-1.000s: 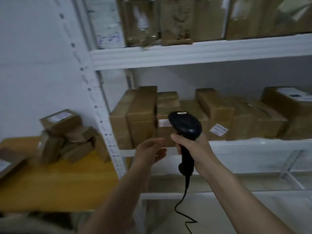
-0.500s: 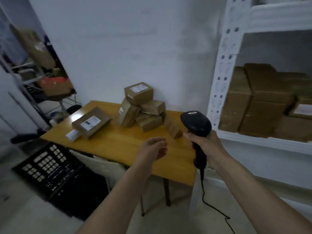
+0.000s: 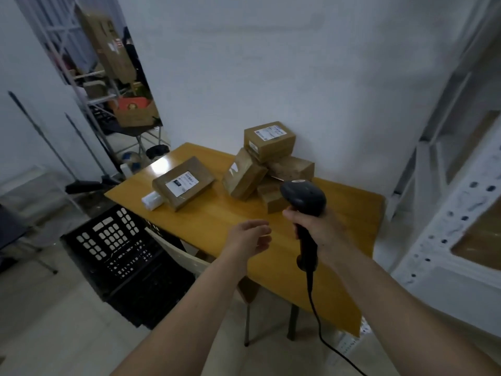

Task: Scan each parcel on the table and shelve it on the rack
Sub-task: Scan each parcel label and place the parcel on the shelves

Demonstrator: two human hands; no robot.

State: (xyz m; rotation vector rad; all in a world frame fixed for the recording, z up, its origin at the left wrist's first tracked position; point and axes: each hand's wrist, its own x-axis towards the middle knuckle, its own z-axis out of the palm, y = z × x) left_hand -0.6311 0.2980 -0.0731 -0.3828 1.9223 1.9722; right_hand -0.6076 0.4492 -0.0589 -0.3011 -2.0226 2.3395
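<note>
Parcels fill more of my view than half a second ago: my head has swung further left, so the whole counter now shows and the rack has slid to the 3 o'clock edge, blurred, with only a strip of brown boxes visible behind its white post. A second ago I was facing that rack straight on, my hands close to its shelved boxes.

On the counter, a flat parcel with a white label lies at 10 o'clock, touching a small white roll at its near-left corner. At 12 o'clock a heap of parcels sits against the wall; the top one is labelled and lies flat, while the box under it on the left leans tilted. How many are in the heap I cannot tell.

A black crate stands on the floor at 9 o'clock, just beside the counter. A pale chair back pokes up between crate and counter. Further off at 10 o'clock a doorway shows another shelf with cartons.

My right hand is wrapped around the handle of the black scanner. The scanner's head covers the near-right parcels of the heap from my view, and its cable hangs down toward 5 o'clock. My left hand hovers above the counter's near edge, fingers loosely curled, holding nothing and touching nothing.
</note>
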